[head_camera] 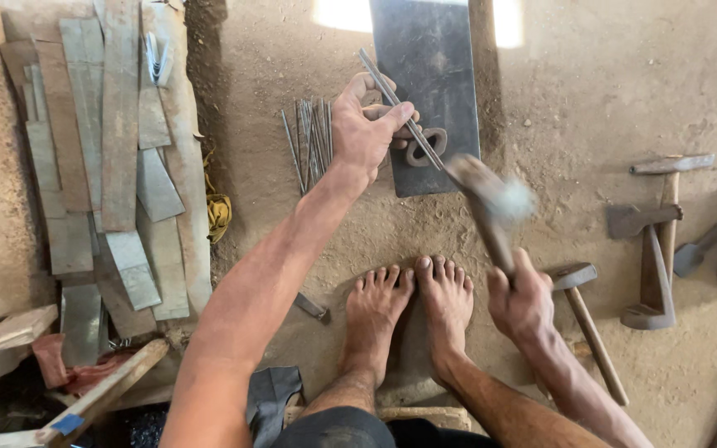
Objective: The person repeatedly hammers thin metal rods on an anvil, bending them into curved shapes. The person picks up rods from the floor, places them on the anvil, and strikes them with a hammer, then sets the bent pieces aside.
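Note:
My left hand (367, 124) grips a thin metal rod (398, 106) and holds it slanted over a dark steel plate (429, 58) on the dirt floor. The rod's lower end rests at a small bent metal loop (426, 149) on the plate's near edge. My right hand (524, 303) clutches the wooden handle of a hammer (491, 203), whose head is motion-blurred just right of the rod's tip. My two bare feet (412, 303) sit on the ground between my hands.
A bundle of thin rods (310, 143) lies left of the plate. Flat metal strips (118, 158) are stacked at the left. Other hammers (661, 241) and a wooden-handled one (587, 323) lie at the right. A small metal piece (312, 308) rests near my left foot.

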